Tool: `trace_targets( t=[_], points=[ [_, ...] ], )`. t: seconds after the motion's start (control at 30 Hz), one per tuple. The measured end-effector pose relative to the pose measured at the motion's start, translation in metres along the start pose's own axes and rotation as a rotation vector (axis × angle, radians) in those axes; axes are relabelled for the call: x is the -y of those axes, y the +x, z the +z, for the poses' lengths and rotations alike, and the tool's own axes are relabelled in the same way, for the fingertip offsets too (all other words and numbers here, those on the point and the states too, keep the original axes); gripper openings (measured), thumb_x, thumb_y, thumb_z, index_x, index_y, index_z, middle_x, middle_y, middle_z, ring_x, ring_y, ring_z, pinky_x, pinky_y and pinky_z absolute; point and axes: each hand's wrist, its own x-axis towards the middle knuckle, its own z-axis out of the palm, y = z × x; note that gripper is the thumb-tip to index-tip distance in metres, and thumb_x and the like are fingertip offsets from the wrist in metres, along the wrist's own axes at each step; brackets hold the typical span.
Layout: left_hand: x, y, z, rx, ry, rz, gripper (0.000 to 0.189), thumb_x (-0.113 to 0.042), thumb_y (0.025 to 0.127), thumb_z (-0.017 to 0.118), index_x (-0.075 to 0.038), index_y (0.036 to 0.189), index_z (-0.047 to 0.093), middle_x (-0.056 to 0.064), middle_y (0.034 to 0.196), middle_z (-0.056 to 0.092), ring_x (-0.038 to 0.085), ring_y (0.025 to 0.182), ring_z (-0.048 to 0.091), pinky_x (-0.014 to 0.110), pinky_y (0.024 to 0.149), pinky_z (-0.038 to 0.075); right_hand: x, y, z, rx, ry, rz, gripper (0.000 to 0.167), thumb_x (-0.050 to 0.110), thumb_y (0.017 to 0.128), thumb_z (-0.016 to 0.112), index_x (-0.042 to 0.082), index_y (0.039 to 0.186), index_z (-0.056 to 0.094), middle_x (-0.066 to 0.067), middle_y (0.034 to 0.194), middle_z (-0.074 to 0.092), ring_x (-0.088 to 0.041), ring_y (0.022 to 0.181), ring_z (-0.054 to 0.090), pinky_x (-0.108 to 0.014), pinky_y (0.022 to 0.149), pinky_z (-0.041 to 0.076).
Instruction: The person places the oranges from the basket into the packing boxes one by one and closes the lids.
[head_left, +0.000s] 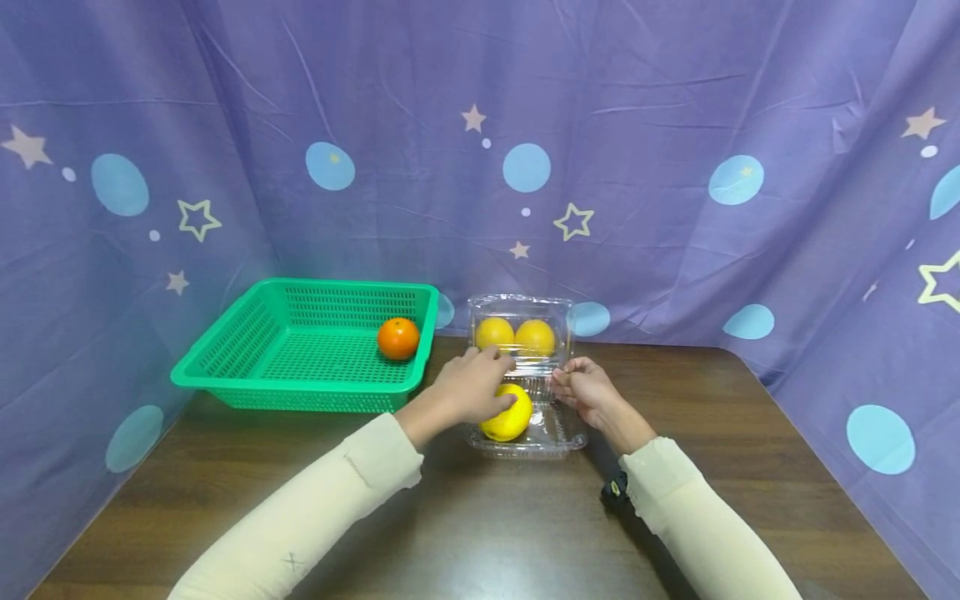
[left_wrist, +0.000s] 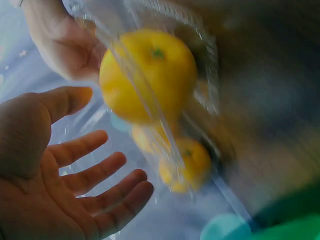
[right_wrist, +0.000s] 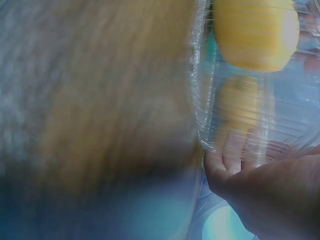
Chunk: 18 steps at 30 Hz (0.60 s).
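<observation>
A clear plastic clamshell box [head_left: 551, 429] lies on the table with its lid [head_left: 519, 306] raised at the back. In its base sits a round yellow citrus fruit [head_left: 510, 422]. Two more yellow citrus fruits, the left one [head_left: 495, 333] and the right one [head_left: 536, 337], show through the lid. My left hand [head_left: 474, 385] reaches over the box's left side beside the front fruit. Its fingers are spread, with a gap to the fruit in the left wrist view [left_wrist: 75, 165]. My right hand [head_left: 588, 392] pinches the right edge of the box near the fold between lid and base.
A green plastic basket [head_left: 300, 387] stands at the left back of the wooden table [head_left: 480, 533], holding one orange [head_left: 398, 338] in its right side. A purple patterned curtain [head_left: 637, 167] hangs behind. A small black object [head_left: 615, 490] shows at the right cuff.
</observation>
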Motion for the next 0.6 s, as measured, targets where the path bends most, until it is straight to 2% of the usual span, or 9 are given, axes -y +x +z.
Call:
trace_targets(
  t=[0.17,0.27,0.47,0.6],
  points=[
    [0.028,-0.007,-0.016,-0.104,0.005,-0.013,0.046,-0.037,0.096,0.067,-0.010,0.133,0.064,0.009,0.120,0.062,0.028,0.099,0.058,0.045,0.081,0.055,0.000,-0.001,-0.001,-0.001,0.001,-0.001,0.017,-0.003,0.102,0.054,0.005,0.098,0.041,-0.004,0.081,0.065,-0.014,0.075,0.070,-0.036,0.085,0.059],
    [0.047,-0.012,-0.026,-0.156,0.007,-0.035,0.042,-0.033,0.097,0.065,-0.008,0.130,0.064,0.011,0.119,0.063,0.031,0.101,0.059,0.047,0.082,0.056,0.000,-0.002,-0.001,0.003,0.005,-0.003,0.017,-0.004,0.102,0.055,0.005,0.098,0.041,-0.004,0.081,0.065,-0.014,0.075,0.070,-0.037,0.087,0.059],
    [0.087,-0.016,-0.048,-0.188,-0.007,-0.120,0.040,-0.026,0.101,0.058,-0.006,0.136,0.061,0.016,0.130,0.060,0.036,0.109,0.058,0.051,0.082,0.055,0.000,-0.001,-0.002,0.007,0.016,-0.005,0.017,-0.004,0.101,0.054,0.005,0.099,0.040,-0.004,0.081,0.065,-0.014,0.075,0.070,-0.036,0.086,0.059],
    [0.111,-0.012,-0.054,-0.181,-0.039,-0.173,0.040,-0.021,0.102,0.054,-0.004,0.137,0.059,0.018,0.135,0.058,0.040,0.116,0.055,0.054,0.078,0.055,0.000,-0.001,-0.002,0.014,0.024,-0.010,0.017,-0.005,0.101,0.054,0.005,0.099,0.040,-0.004,0.081,0.066,-0.015,0.075,0.070,-0.036,0.086,0.060]
  ],
)
